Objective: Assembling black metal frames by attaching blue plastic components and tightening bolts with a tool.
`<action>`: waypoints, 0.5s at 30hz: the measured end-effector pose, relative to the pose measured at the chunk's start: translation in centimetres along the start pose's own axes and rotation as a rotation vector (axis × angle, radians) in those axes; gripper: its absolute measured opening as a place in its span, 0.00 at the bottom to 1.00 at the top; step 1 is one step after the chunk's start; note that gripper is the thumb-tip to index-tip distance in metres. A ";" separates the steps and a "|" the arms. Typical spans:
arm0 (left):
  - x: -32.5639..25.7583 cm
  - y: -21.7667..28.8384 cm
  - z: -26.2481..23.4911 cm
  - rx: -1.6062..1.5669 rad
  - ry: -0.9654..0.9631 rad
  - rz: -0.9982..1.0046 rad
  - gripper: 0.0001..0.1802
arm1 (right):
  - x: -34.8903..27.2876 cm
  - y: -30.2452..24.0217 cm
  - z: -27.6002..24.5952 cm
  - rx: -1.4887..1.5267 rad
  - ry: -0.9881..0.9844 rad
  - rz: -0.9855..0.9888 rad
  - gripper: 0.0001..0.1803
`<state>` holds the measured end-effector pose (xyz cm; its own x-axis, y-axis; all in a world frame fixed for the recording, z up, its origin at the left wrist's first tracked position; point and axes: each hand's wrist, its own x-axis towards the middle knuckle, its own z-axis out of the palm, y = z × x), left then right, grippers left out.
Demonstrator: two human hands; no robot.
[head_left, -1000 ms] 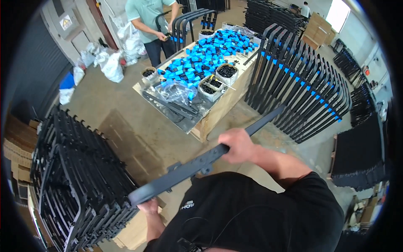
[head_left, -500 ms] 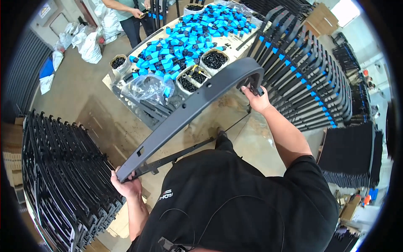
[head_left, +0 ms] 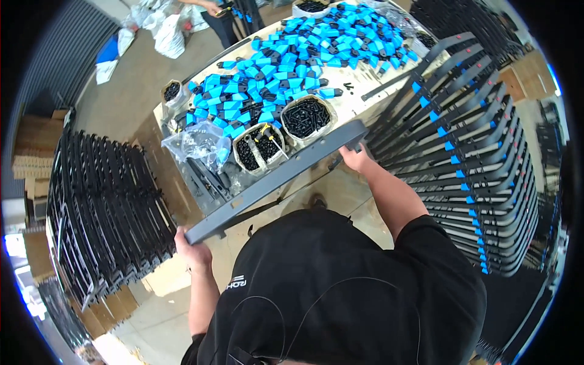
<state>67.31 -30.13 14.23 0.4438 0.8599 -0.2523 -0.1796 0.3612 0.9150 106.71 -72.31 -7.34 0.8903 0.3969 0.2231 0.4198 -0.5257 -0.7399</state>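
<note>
Head view: observed a long dark metal frame [head_left: 277,178] slanting across the front of the torso, short of the near edge of the worktable [head_left: 359,103]. Observed a wrapped grasp on its lower left end by the left hand [head_left: 193,250], with fingers largely hidden beneath. Observed a second grasp by the right hand [head_left: 356,159] under the bent upper right end; cannot tell exact finger placement. Judged sound to support so long a piece at both ends; advise equal lift from each side, without twisting. Advise slow, short swings, given stacked black frames [head_left: 112,204] just beside the left hand and blue-capped frames [head_left: 471,163] ranged beyond the right. Found, past the bar, a tub of black pegs [head_left: 331,125] and a second tub [head_left: 263,163] with a yellow-handled tool [head_left: 266,132] in it; cannot tell clearance in height. Recommend holding the bar clear of both rims, to avoid tipping or scuffing. Recorded further on a clear plastic bag [head_left: 198,146] and a broad heap of blue-and-black pieces [head_left: 267,73]. Noted, farthest, a co-worker's hand [head_left: 214,8], well apart; recommend pointing neither end that way.
</note>
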 end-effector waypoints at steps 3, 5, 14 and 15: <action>-0.6 -0.7 3.4 0.730 -0.029 0.413 0.18 | 3.3 -2.2 -2.6 0.219 -0.252 0.471 0.20; -0.3 -0.1 5.8 0.421 -0.076 0.023 0.21 | 4.2 -0.4 -4.5 0.247 -0.365 0.507 0.28; 2.8 1.2 11.0 0.166 0.123 0.021 0.18 | 12.5 -14.0 -16.1 0.416 0.159 0.267 0.15; 3.6 0.8 10.6 0.131 0.101 0.016 0.18 | 13.8 -17.1 -16.3 0.422 0.145 0.180 0.15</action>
<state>78.10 -30.59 17.42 0.3499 0.8993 -0.2622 -0.0669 0.3032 0.9506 114.67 -70.09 18.72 0.9702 0.2032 0.1316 0.1750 -0.2133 -0.9612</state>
